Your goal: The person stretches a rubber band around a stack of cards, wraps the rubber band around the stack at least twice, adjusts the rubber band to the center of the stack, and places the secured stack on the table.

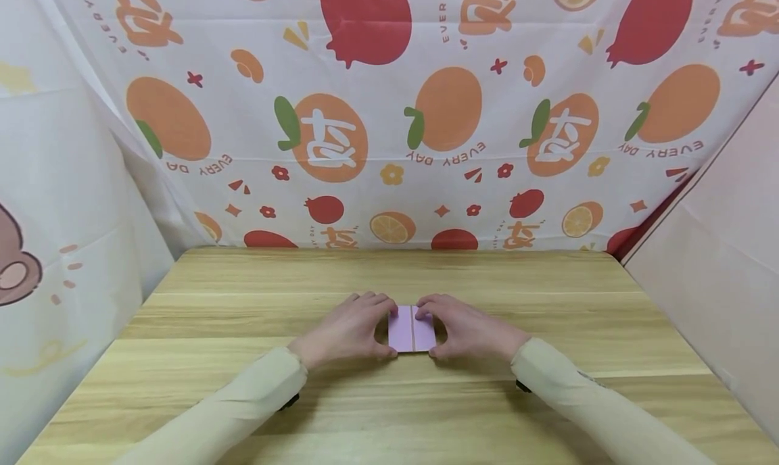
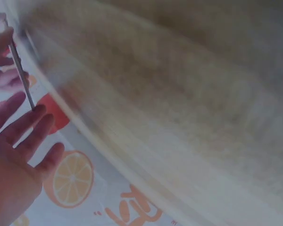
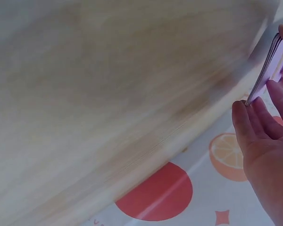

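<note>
A thin lilac square pad [image 1: 399,333] with a tan line down its middle is held low over the table, near its centre. My left hand [image 1: 349,330] grips its left side, thumb at the near corner and forefinger at the far one. On the opposite side my right hand [image 1: 471,330] holds it the same way, with one fingertip resting on the top face. Several thin layers show along the edge of the pad [image 3: 269,66] in the right wrist view. The left wrist view shows the pad [image 2: 21,75] nearly edge-on, beside spread fingers.
Underneath lies a wooden table [image 1: 243,357] with light grain. A fruit-printed cloth [image 1: 389,113] hangs behind its far edge. Pale cloth walls [image 1: 67,181] stand to the left and right.
</note>
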Action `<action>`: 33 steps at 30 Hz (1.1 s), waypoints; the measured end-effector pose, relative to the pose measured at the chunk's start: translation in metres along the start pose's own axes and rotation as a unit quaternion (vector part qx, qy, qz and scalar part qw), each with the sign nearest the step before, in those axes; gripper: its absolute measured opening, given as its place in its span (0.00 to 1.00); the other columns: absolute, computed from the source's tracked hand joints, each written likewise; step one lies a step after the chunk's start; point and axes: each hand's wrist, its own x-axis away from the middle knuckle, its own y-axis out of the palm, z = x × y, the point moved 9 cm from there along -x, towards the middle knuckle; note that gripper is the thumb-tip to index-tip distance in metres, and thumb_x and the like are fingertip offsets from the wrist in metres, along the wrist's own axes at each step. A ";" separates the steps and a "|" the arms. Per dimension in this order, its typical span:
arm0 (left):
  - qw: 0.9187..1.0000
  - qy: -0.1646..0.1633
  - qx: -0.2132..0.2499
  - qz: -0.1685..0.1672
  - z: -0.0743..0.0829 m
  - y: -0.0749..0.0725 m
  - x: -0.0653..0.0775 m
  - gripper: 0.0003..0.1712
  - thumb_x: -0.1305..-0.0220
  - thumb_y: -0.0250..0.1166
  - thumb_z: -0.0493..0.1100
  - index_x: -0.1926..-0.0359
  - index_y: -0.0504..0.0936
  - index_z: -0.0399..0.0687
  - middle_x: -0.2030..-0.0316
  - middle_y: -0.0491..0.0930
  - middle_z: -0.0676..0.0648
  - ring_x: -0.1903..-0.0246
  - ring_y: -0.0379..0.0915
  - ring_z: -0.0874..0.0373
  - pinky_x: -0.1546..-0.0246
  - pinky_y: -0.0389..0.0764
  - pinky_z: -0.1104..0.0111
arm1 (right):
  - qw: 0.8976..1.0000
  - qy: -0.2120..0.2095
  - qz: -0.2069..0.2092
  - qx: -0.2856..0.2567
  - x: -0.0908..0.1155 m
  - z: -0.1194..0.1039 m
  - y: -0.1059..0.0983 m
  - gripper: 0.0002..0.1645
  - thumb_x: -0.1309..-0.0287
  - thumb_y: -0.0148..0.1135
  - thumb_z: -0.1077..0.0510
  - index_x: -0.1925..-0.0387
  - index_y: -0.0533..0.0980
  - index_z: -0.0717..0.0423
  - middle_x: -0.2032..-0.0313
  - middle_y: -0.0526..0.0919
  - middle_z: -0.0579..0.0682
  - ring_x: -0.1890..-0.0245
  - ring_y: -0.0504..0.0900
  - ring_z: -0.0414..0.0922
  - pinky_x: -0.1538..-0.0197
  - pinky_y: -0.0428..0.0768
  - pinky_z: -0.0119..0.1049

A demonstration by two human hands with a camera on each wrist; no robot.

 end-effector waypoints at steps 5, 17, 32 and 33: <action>1.000 0.004 -0.013 0.001 0.002 0.001 0.000 0.34 0.54 0.75 0.64 0.50 0.78 0.52 0.52 0.78 0.54 0.50 0.71 0.56 0.45 0.69 0.53 | 1.000 0.006 -0.007 -0.005 -0.002 0.003 0.003 0.35 0.51 0.75 0.47 0.41 0.73 0.47 0.37 0.69 0.40 0.39 0.67 0.39 0.36 0.69 0.39; 0.998 -0.024 0.025 -0.045 -0.009 0.014 0.000 0.31 0.50 0.74 0.64 0.50 0.78 0.55 0.50 0.78 0.54 0.50 0.70 0.57 0.50 0.67 0.53 | 0.999 0.025 -0.036 -0.027 0.001 0.009 0.008 0.36 0.49 0.74 0.45 0.38 0.74 0.44 0.35 0.69 0.41 0.35 0.66 0.42 0.34 0.65 0.44; 0.996 -0.037 0.054 -0.056 -0.014 0.017 0.000 0.31 0.52 0.76 0.61 0.51 0.78 0.53 0.52 0.78 0.55 0.52 0.69 0.57 0.51 0.69 0.52 | 0.998 0.024 -0.041 -0.031 0.000 0.011 0.012 0.39 0.48 0.73 0.42 0.35 0.72 0.44 0.32 0.67 0.40 0.33 0.64 0.43 0.33 0.65 0.46; 0.996 -0.035 0.053 -0.055 -0.014 0.016 0.000 0.30 0.52 0.77 0.61 0.51 0.78 0.53 0.52 0.78 0.55 0.53 0.69 0.57 0.52 0.69 0.53 | 0.998 0.022 -0.040 -0.033 -0.001 0.011 0.012 0.39 0.48 0.73 0.43 0.35 0.72 0.44 0.32 0.66 0.40 0.33 0.64 0.43 0.33 0.65 0.46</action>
